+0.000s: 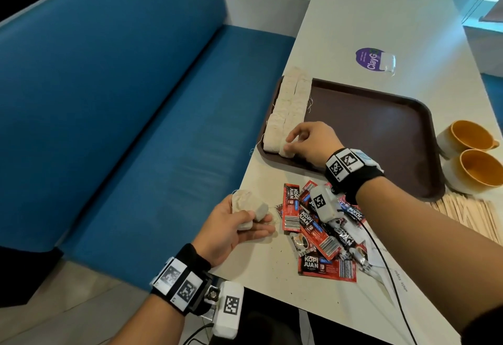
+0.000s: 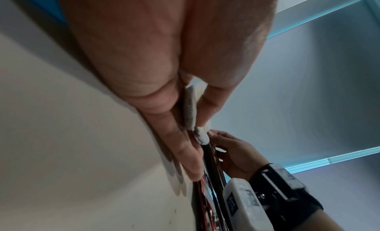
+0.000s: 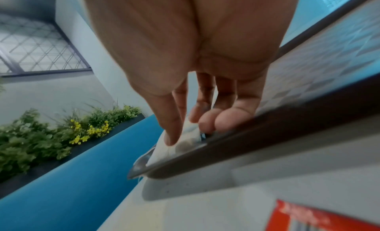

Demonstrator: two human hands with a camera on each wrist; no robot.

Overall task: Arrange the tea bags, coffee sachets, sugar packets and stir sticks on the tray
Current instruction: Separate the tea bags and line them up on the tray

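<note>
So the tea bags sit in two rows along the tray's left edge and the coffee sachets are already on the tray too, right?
Not quite: the coffee sachets still lie on the table, off the tray. The head view shows it. The tea bags do line its left edge in two rows.

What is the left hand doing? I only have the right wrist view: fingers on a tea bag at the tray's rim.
Observer: The left hand holds a bunch of tea bags by the table's edge, short of the tray.
Operator: How much is laid out?
Observer: Two rows of tea bags run along the tray's left side. Your right hand pinches the nearest tea bag of the inner row.
Operator: And the coffee?
Observer: The coffee sachets lie in a loose pile on the table, on the near side of the tray.
</note>
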